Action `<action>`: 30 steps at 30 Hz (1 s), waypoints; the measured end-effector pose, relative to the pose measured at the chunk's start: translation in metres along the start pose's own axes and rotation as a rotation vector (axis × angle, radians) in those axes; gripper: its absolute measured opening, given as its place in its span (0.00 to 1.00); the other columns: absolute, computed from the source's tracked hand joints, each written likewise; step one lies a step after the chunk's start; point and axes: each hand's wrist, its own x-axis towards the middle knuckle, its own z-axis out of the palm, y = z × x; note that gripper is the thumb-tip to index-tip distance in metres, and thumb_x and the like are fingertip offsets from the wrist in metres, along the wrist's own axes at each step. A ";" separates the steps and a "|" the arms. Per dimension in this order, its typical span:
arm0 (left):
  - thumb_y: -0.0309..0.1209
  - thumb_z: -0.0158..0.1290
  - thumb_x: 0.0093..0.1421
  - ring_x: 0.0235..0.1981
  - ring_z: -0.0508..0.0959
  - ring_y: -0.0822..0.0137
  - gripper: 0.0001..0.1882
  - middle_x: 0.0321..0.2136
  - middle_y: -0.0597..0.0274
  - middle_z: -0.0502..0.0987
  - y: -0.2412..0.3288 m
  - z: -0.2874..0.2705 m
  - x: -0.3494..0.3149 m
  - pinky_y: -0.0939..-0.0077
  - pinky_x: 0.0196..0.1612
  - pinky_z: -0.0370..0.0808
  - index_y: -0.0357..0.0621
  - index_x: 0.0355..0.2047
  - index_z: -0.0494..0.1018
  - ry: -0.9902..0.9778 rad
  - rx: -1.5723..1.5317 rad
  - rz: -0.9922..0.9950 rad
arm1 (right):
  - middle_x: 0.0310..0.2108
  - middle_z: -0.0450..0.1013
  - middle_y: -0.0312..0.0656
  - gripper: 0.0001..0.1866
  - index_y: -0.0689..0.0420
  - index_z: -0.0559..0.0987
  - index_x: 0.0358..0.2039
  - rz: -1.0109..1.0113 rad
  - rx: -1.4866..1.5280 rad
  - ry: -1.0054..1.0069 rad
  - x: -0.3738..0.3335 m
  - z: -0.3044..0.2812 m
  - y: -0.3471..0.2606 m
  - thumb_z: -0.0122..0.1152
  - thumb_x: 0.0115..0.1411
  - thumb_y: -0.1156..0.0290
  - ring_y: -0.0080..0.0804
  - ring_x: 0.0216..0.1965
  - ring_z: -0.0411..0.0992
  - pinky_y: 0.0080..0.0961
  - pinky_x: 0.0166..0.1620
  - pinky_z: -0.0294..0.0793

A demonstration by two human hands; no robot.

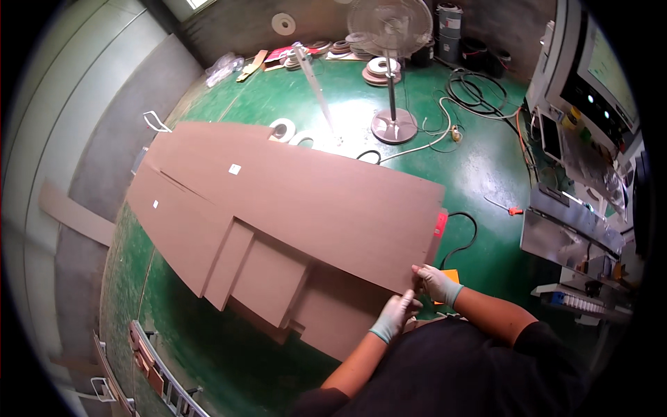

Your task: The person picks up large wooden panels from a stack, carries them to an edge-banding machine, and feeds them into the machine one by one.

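Under both gloved hands lies a big flattened cardboard sheet (299,201), matte brown, with creased fold lines and stepped rectangular flaps along the edge toward the person. It is spread over a glossy green floor (479,174) and stretches away to the left of the hands. The left hand (396,314), in a thin pale glove, is curled with its fingers pinching the near corner edge of the cardboard. The right hand (434,281), gloved alike, touches the same edge just beside it, fingers bent onto the board; whether it truly grips cannot be told. Just beyond the right hand a small red tag (440,224) sits at the sheet's end, and a black cable (464,236) loops past it. Far ahead stands a pedestal fan (391,69) on a round base.
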 end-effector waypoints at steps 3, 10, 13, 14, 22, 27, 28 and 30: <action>0.53 0.59 0.68 0.40 0.80 0.64 0.29 0.44 0.61 0.82 -0.032 0.001 0.010 0.62 0.49 0.78 0.39 0.54 0.76 -0.068 -0.087 -0.229 | 0.50 0.79 0.47 0.23 0.64 0.77 0.55 0.009 0.305 0.182 -0.029 0.011 -0.003 0.62 0.69 0.59 0.42 0.51 0.78 0.41 0.58 0.76; 0.52 0.57 0.67 0.57 0.77 0.57 0.30 0.59 0.62 0.77 0.101 0.006 -0.030 0.53 0.61 0.77 0.49 0.63 0.72 0.171 -0.462 0.218 | 0.51 0.80 0.45 0.22 0.63 0.78 0.56 -0.324 0.141 0.471 -0.179 -0.050 -0.014 0.68 0.65 0.64 0.35 0.48 0.79 0.40 0.54 0.78; 0.54 0.59 0.64 0.59 0.75 0.53 0.31 0.60 0.61 0.77 0.132 -0.076 -0.008 0.43 0.61 0.75 0.53 0.62 0.74 0.321 -0.402 0.380 | 0.50 0.79 0.43 0.28 0.61 0.70 0.64 -0.376 0.107 0.517 -0.243 -0.085 -0.020 0.67 0.65 0.73 0.31 0.48 0.79 0.34 0.53 0.80; 0.54 0.60 0.63 0.60 0.74 0.51 0.32 0.60 0.61 0.76 0.145 -0.088 -0.008 0.43 0.62 0.74 0.52 0.62 0.73 0.283 -0.482 0.361 | 0.51 0.80 0.43 0.23 0.64 0.78 0.56 -0.444 0.121 0.507 -0.256 -0.110 -0.007 0.69 0.65 0.65 0.32 0.48 0.79 0.33 0.51 0.79; 0.50 0.53 0.69 0.57 0.78 0.56 0.26 0.56 0.61 0.80 0.218 -0.205 0.005 0.52 0.60 0.74 0.47 0.58 0.77 0.517 -0.424 0.454 | 0.39 0.81 0.42 0.22 0.63 0.83 0.43 -0.411 0.123 1.136 -0.383 -0.245 0.022 0.71 0.64 0.55 0.32 0.39 0.79 0.31 0.46 0.78; 0.52 0.45 0.72 0.60 0.75 0.52 0.30 0.61 0.56 0.76 0.214 -0.200 0.033 0.50 0.65 0.70 0.41 0.61 0.73 0.576 -0.422 0.438 | 0.32 0.80 0.37 0.18 0.59 0.84 0.36 -0.574 0.301 1.313 -0.464 -0.342 0.060 0.69 0.65 0.55 0.31 0.32 0.76 0.30 0.42 0.76; 0.53 0.43 0.73 0.60 0.75 0.51 0.30 0.61 0.55 0.76 0.207 -0.216 0.037 0.50 0.65 0.70 0.41 0.61 0.73 0.607 -0.325 0.433 | 0.33 0.81 0.37 0.16 0.59 0.84 0.37 -0.638 0.133 1.468 -0.462 -0.358 0.057 0.69 0.65 0.56 0.30 0.33 0.76 0.30 0.42 0.76; 0.52 0.42 0.73 0.59 0.76 0.53 0.29 0.60 0.57 0.77 0.185 -0.228 0.042 0.49 0.61 0.73 0.43 0.60 0.74 0.593 -0.180 0.412 | 0.35 0.82 0.39 0.14 0.60 0.84 0.39 -0.731 -0.042 1.757 -0.464 -0.385 0.044 0.68 0.65 0.60 0.29 0.37 0.78 0.29 0.44 0.76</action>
